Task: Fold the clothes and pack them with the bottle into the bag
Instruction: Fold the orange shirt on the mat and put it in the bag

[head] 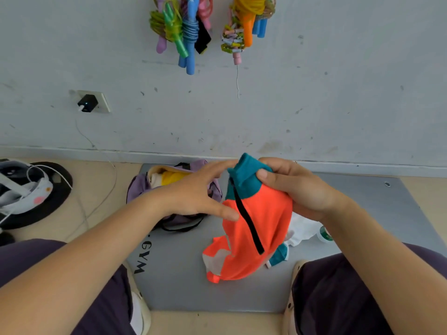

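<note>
My right hand (300, 189) grips the teal collar of an orange and teal garment (258, 228) with a black zip, holding it up so it hangs over the grey mat (174, 281). Spread with straight fingers, my left hand (200, 192) touches the garment's left edge. Behind my left hand lies an open lilac bag (142, 187) with yellow and cream cloth inside. A white garment (302, 228) lies on the mat under my right wrist. Beside it shows the green-labelled end of a bottle (325, 234), mostly hidden by my forearm.
Bundles of coloured skipping ropes (183, 27) hang on the grey wall. A charger sits in a wall socket (90, 102), its white cable trailing down to gear on a black disc (48, 197) at the left. My knees and shoes flank the mat's front edge.
</note>
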